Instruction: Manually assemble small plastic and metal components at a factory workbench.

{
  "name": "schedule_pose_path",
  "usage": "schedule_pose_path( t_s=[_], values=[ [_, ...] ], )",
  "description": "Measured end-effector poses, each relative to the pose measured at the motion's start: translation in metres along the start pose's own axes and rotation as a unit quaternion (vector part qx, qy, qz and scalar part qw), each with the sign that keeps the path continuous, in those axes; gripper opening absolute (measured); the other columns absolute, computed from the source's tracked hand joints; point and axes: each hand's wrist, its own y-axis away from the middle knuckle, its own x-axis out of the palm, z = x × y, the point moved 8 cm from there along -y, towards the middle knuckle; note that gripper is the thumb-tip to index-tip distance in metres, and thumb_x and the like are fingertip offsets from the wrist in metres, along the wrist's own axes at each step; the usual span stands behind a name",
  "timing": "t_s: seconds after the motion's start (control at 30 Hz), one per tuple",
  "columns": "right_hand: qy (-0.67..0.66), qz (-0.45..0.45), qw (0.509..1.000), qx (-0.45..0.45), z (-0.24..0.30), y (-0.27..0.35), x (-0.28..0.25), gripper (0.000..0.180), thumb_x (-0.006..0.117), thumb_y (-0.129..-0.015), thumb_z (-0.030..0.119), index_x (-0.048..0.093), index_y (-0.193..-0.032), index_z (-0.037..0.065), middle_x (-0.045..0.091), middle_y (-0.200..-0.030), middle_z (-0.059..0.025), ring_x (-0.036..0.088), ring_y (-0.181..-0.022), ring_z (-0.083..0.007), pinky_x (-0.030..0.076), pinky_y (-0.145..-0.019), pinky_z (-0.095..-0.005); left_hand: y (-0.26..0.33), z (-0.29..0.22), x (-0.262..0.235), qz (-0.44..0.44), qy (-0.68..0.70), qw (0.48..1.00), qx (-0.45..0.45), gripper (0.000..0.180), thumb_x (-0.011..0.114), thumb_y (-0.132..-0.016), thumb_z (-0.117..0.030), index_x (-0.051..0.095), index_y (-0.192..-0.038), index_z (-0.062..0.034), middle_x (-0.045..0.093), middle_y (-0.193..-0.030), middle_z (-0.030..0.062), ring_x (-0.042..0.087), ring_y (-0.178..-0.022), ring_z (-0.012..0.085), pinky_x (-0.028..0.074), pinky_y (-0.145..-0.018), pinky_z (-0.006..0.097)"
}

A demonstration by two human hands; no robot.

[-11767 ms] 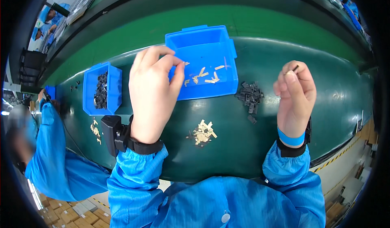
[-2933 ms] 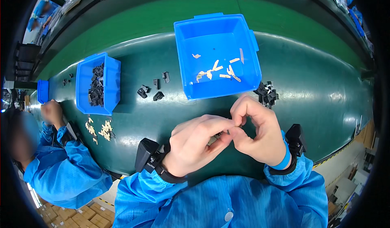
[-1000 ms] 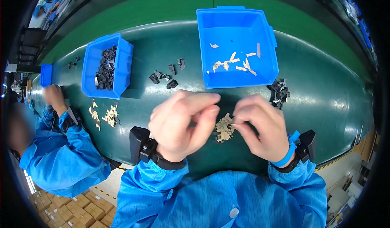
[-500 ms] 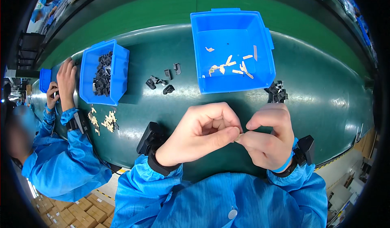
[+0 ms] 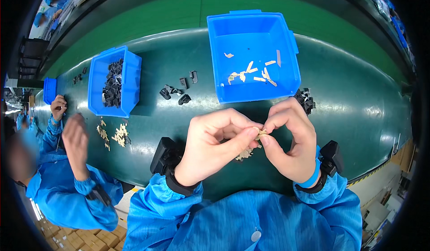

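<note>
Left hand [image 5: 215, 144] and right hand [image 5: 293, 139] meet over the near surface [image 5: 354, 99], fingers of both pinched nearly closed on a tan strip [image 5: 261, 134], just above a tan pile [image 5: 244, 154]. From here, strip judged light, thin, bendable, perhaps easily creased; best gripped flat at its ends.

Fisheye view from the person's head, downward, close above left hand [image 5: 204, 146] and right hand [image 5: 303, 138].

Bright — glare on the tabletop [image 5: 349, 116], edges bent.
</note>
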Motion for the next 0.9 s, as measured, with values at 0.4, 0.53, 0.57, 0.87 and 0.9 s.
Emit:
schedule_pose_path(
  t_s=[0.4,0.53,0.57,0.87,0.9],
  values=[
    [-0.094,0.007,0.994,0.054,-0.013,0.001,0.003,0.016,0.066,-0.072,-0.004,0.059,-0.084,0.004,0.054,-0.087,-0.0065,0.053,-0.071,-0.0141,0.044,-0.063,-0.0254,0.001,-0.015,0.003,-0.010,-0.181,0.976,0.118,0.010,0.063,-0.082,0.009,0.064,-0.091,0.0061,0.067,-0.092,0.0134,0.067,-0.083,0.0156,0.055,-0.075,0.027],
    [-0.006,-0.019,0.999,0.032,-0.007,-0.001,0.000,0.017,0.067,-0.070,-0.006,0.059,-0.082,0.004,0.053,-0.084,-0.0062,0.053,-0.070,-0.0155,0.044,-0.062,-0.0259,0.000,-0.013,0.004,-0.007,-0.170,0.977,0.131,0.011,0.064,-0.081,0.009,0.065,-0.091,0.0058,0.068,-0.092,0.0142,0.067,-0.082,0.0156,0.055,-0.075,0.027],
    [0.019,-0.028,0.999,0.022,-0.005,-0.001,0.000,0.018,0.067,-0.069,-0.006,0.058,-0.081,0.004,0.053,-0.083,-0.0064,0.054,-0.070,-0.0164,0.044,-0.062,-0.0262,0.000,-0.013,0.003,-0.016,-0.182,0.972,0.148,0.010,0.065,-0.080,0.008,0.065,-0.089,0.0042,0.068,-0.090,0.0118,0.068,-0.078,0.0145,0.056,-0.070,0.025],
    [0.065,-0.045,0.997,0.005,-0.003,-0.001,0.001,0.021,0.068,-0.065,-0.005,0.058,-0.080,0.005,0.054,-0.079,-0.0082,0.056,-0.070,-0.0234,0.045,-0.062,-0.0313,0.001,-0.019,0.004,-0.037,-0.255,0.948,0.188,0.010,0.068,-0.076,0.007,0.065,-0.085,0.0020,0.069,-0.089,0.0103,0.068,-0.072,0.0131,0.056,-0.062,0.023],
    [0.065,-0.045,0.997,0.005,-0.003,-0.001,0.001,0.021,0.068,-0.065,-0.005,0.058,-0.080,0.005,0.054,-0.079,-0.0082,0.056,-0.070,-0.0234,0.045,-0.062,-0.0313,0.001,-0.020,0.004,-0.038,-0.263,0.945,0.192,0.010,0.068,-0.076,0.007,0.064,-0.084,0.0019,0.069,-0.089,0.0104,0.068,-0.072,0.0129,0.056,-0.062,0.024]
  ],
)
